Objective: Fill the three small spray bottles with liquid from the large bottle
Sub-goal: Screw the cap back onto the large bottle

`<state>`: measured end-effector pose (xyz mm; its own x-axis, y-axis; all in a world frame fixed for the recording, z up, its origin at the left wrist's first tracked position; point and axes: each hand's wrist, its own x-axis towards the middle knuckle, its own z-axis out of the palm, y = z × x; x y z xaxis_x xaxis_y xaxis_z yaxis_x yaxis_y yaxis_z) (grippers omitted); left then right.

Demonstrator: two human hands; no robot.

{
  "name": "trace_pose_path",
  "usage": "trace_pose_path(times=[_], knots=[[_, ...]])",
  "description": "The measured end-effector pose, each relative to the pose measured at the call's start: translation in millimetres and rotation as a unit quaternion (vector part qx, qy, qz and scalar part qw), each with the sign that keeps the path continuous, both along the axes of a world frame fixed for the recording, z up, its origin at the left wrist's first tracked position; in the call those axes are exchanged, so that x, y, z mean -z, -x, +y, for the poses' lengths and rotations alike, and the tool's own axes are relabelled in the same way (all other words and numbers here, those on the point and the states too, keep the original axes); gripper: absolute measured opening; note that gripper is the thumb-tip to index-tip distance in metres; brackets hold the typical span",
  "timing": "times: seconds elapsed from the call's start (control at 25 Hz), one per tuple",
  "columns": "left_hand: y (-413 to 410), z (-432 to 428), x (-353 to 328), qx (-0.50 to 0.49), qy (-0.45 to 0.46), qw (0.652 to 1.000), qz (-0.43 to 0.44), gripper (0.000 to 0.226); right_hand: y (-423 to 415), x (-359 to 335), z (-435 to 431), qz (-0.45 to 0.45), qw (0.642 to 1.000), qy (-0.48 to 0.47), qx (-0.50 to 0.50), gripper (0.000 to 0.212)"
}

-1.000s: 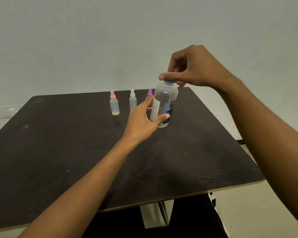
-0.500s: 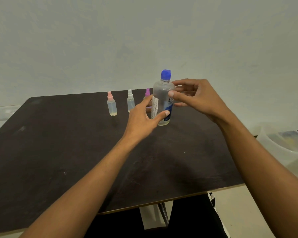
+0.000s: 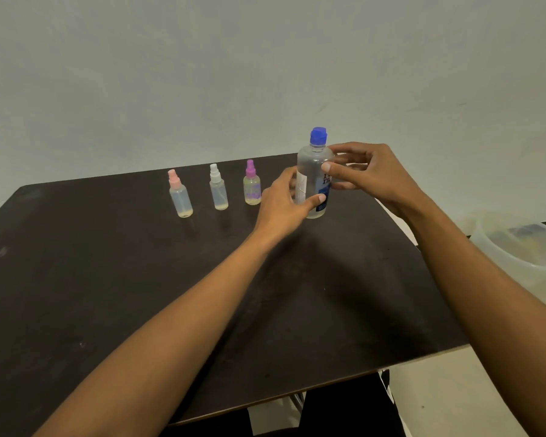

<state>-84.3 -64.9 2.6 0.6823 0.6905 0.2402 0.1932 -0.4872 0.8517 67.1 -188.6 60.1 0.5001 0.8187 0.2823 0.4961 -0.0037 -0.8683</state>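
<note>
I am gripping the large bottle (image 3: 312, 171) with both hands. My left hand (image 3: 281, 206) is wrapping around its lower body, the thumb lying across the front near the blue part of the label and the fingers curling behind. My right hand (image 3: 371, 175) is holding the upper part just under the neck, with the thumb pressing on the front of the shoulder and the fingers bending round the far side. The bottle is standing upright near the far right part of the dark table (image 3: 108, 279), and its blue cap (image 3: 318, 135) is sitting on top. How much liquid it is holding I cannot tell.

To the left of the bottle, the three small spray bottles are standing upright in a row along the far side of the table, apart from one another. The purple-capped spray bottle (image 3: 252, 187) is standing nearest, just beside my left hand; the white-capped spray bottle (image 3: 218, 190) is sitting in the middle; the pink-capped spray bottle (image 3: 180, 197) is standing farthest left. Each is wearing its spray top and showing only a thin yellowish layer at the bottom.

A translucent plastic tub (image 3: 524, 247) is sitting past the table's right edge.
</note>
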Motion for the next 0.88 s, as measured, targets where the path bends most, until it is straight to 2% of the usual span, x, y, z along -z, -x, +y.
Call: trace_pose_path(times=[0.32,0.68,0.88], knots=[[-64,39,16,-0.021,0.008,0.999,0.028,0.07,-50,25,46,0.006,1.0,0.016,0.019,0.055],[-74,70,37,-0.045,0.02,0.998,0.036,0.068,-60,41,83,-0.019,0.999,0.036,0.008,0.057],[-77,70,37,-0.036,0.01,0.999,0.032,0.069,-62,46,85,0.014,0.999,0.026,0.016,0.054]])
